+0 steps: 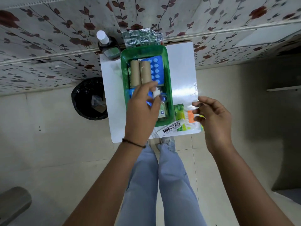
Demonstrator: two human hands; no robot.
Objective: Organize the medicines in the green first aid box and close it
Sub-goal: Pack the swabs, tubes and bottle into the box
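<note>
Left hand (143, 101) pinches a small white bottle (156, 92) over the half-filled green first aid box (169, 88); right hand (213, 115) hovers open above unpacked packets (187, 118); box not closed.

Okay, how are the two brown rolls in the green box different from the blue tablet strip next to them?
The brown rolls are plain, rounded cylinders; the blue tablet strip is a flat sheet with rows of pale round tablets. The rolls are matte tan; the strip is bright blue and glossy. The rolls lie side by side left of the strip. Both lie lengthwise in the far half of the green box.
</note>
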